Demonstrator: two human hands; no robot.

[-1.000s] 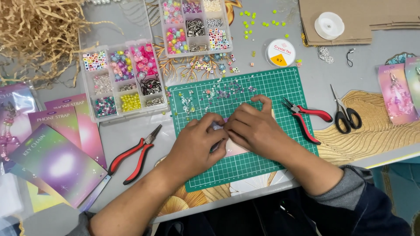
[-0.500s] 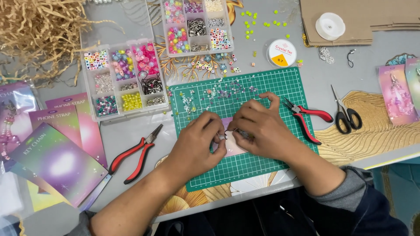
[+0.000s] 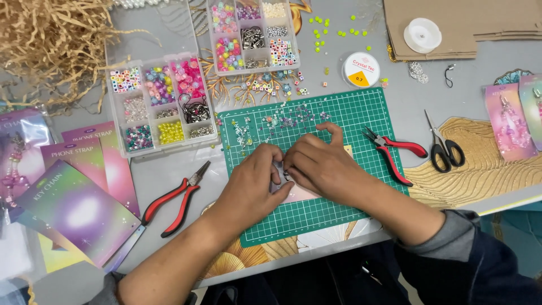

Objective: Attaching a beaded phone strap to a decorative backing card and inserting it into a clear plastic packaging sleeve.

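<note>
Pink card [image 3: 302, 194] beneath both pinching hands [image 3: 285, 172].

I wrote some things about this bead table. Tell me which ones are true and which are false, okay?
1. Both hands meet over the green cutting mat. True: the left hand and the right hand touch above it.
2. The scissors have red handles. False: their handles are black.
3. One pair of red-handled pliers lies left of the mat. True.
4. The right hand is holding the other pliers. False: they lie on the mat's right edge, beside that hand and untouched.
5. The bead boxes are closed with lids. False: they are open, with beads showing in the compartments.
</note>
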